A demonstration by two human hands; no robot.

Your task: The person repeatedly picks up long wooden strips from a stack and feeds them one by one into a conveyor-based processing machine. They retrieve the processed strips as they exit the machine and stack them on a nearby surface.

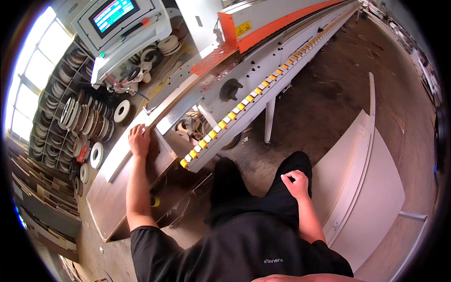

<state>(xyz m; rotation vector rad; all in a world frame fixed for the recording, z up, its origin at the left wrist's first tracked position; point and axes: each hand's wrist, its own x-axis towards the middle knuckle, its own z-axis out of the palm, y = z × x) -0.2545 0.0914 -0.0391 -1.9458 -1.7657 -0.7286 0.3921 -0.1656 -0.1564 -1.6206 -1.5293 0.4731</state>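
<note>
A long, narrow white board (118, 159) lies on a brown wooden table (117, 202) at my left. On the board's right edge, close to its far end, rests my left hand (139, 140), fingers bent over it. From there a narrow tan length (176, 99) runs on toward the orange and grey machine (230, 30); whether it belongs to the same board I cannot tell. My right hand (297, 184) hovers by my right knee, its fingers curled loosely, and I see nothing in it.
A rail of yellow rollers (227, 121) extends from the machine, with a support leg (269, 121) below. A control panel (115, 21) stands at the far left. Banding rolls (84, 115) fill a rack at left. Large pale panels (371, 197) lean at my right.
</note>
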